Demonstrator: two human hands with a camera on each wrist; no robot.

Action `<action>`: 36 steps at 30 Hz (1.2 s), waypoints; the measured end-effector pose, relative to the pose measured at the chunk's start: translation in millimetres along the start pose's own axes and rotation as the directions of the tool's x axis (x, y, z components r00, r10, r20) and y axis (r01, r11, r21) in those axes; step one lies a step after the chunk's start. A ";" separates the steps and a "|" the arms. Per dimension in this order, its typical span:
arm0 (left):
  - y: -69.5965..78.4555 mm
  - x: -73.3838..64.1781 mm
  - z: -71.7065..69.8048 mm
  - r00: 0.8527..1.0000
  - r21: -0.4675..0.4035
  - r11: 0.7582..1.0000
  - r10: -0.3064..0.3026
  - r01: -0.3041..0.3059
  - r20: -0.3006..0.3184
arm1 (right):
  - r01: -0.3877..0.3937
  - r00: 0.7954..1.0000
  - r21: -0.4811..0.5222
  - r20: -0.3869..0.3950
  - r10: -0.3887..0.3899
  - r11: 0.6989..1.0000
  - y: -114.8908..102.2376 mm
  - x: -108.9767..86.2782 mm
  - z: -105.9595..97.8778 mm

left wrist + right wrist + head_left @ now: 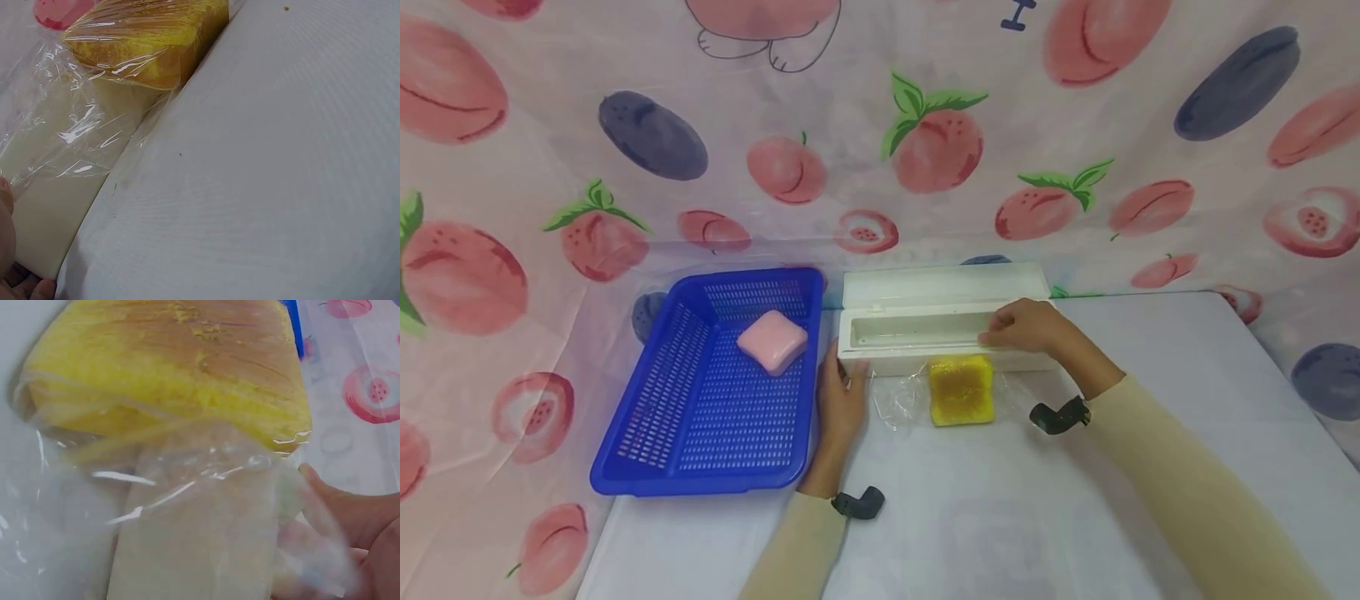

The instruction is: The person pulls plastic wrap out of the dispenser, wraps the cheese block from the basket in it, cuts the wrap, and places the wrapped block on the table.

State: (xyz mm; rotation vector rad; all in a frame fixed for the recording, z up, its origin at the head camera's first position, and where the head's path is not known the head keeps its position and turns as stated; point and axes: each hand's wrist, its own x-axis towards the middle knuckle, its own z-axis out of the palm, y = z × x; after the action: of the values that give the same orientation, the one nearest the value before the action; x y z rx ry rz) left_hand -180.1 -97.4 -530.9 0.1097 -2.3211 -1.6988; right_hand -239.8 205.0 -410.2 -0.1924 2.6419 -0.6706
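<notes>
A long white box (pixel 887 358), its lid raised (pixel 940 287), stands before the patterned backdrop. My left hand (pixel 841 400) holds its left end, thumb at the front. Over the right part of the box's opening, my right hand (pixel 1026 325) has bent fingers, fingertips right at the front rail; I cannot tell what they pinch. Clear plastic film (pixel 81 131) comes out along the box's front. A yellow, brown-topped toast-shaped block (pixel 961 390) lies against the box front, covered by the film. In the right wrist view, the film partly veils the right fingers (pixel 337 506).
Left of the box stands a blue plastic basket (pixel 647 483) with a pink rounded square block (pixel 772 342) inside. The white-covered table (pixel 970 517) extends in front, and a fruit-print cloth (pixel 820 225) hangs behind. Each wrist wears a black camera mount.
</notes>
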 end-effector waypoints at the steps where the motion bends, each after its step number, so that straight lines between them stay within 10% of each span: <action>1: -0.6 0.1 0.2 1.000 0.005 1.000 -0.003 0.003 0.001 | 0.007 1.000 -0.006 -0.015 -0.007 1.000 0.2 -1.4 0.0; 12: 2.8 -2.2 -0.9 1.000 -0.002 1.000 0.025 -0.025 -0.002 | -0.121 0.988 -0.065 -0.106 0.113 0.991 23.1 -16.2 -10.8; 36: 2.6 -1.3 -0.3 1.000 -0.010 1.000 0.007 -0.007 0.000 | -0.132 0.986 0.111 -0.091 0.142 0.985 78.4 -29.0 -27.6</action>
State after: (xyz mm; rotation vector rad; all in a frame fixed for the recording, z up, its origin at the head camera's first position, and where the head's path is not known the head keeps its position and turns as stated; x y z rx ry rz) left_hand -178.6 -96.7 -528.6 0.0997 -2.3100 -1.7063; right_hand -227.6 292.0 -415.8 0.0541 2.6746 -0.7875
